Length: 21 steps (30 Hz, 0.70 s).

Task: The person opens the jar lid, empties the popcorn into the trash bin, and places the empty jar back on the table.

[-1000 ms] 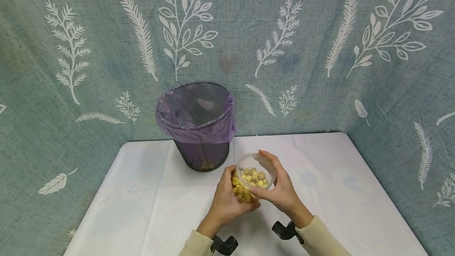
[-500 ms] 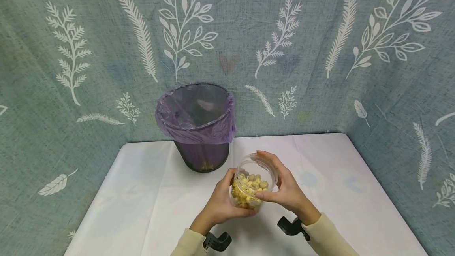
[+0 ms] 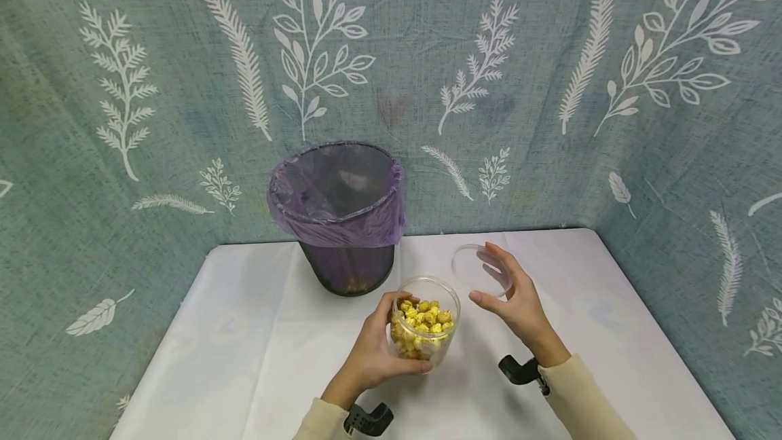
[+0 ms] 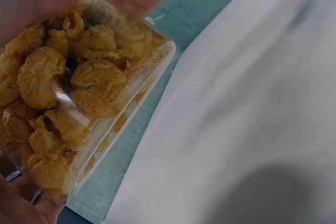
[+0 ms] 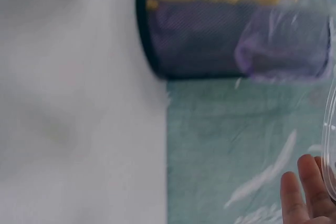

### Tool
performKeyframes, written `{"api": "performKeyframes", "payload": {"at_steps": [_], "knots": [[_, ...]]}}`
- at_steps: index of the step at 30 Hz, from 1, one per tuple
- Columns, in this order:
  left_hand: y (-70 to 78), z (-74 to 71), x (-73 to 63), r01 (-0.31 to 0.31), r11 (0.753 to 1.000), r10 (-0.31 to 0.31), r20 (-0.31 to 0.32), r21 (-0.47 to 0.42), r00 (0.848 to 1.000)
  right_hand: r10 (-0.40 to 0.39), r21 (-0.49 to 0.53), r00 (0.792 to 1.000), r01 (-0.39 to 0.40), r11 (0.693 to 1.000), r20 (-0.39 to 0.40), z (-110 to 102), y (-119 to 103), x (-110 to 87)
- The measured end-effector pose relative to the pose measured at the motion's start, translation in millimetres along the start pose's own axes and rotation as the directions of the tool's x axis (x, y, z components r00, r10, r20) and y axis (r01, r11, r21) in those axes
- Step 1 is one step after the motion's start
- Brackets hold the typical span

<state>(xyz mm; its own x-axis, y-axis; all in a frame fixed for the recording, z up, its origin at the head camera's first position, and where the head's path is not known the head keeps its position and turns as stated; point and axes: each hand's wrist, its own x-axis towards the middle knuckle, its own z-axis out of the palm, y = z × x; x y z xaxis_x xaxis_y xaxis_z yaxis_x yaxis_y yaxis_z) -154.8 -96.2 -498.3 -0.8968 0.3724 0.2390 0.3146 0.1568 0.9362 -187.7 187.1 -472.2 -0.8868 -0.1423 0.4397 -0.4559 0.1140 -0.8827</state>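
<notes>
My left hand [image 3: 370,353] grips a clear plastic jar [image 3: 442,350] around its side, above the white cloth. The jar is uncovered and tilted slightly, with yellow popcorn [image 3: 423,321] filling its lower part. Up close in the left wrist view, round popcorn pieces [image 4: 47,85] press against the clear wall. To the right, my right hand [image 3: 522,307] holds a clear round lid [image 3: 469,270] by its edge, between thumb and fingers, apart from the jar. The right wrist view catches only the lid's edge [image 5: 328,140] and a few fingers [image 5: 311,190].
Behind the jar stands a black mesh bin [image 3: 348,267] lined with a purple bag [image 3: 366,228]. White cloth [image 3: 238,352] covers the table. Green leaf-patterned fabric [image 3: 391,87] hangs at the back and both sides.
The right hand has lifted the lid off the jar and carried it right and away. Meanwhile the left hand, still holding the jar, has shifted slightly toward me.
</notes>
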Motion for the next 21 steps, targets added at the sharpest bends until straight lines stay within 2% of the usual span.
{"api": "performKeyframes", "payload": {"at_steps": [4,10,14,21], "knots": [[1.2,-0.3,-0.6,-0.003,1.000,0.003,0.001,-0.010,1.000,0.099,-0.061,0.995,-0.101,0.993,-0.029,-10,17,-2.8],[2.3,-1.0,-1.9,-0.018,1.000,0.018,0.006,-0.010,1.000,0.238,-0.156,0.969,-0.245,0.957,-0.065,-20,43,-8.9],[3.0,-1.3,-1.8,-0.031,0.999,0.031,0.007,-0.008,0.999,0.314,-0.228,0.947,-0.323,0.919,-0.072,-25,58,-12.8],[3.9,-1.7,-1.4,-0.049,0.999,0.049,0.003,-0.018,0.999,0.452,-0.309,0.891,-0.442,0.842,-0.041,-31,74,-17.6]]}}
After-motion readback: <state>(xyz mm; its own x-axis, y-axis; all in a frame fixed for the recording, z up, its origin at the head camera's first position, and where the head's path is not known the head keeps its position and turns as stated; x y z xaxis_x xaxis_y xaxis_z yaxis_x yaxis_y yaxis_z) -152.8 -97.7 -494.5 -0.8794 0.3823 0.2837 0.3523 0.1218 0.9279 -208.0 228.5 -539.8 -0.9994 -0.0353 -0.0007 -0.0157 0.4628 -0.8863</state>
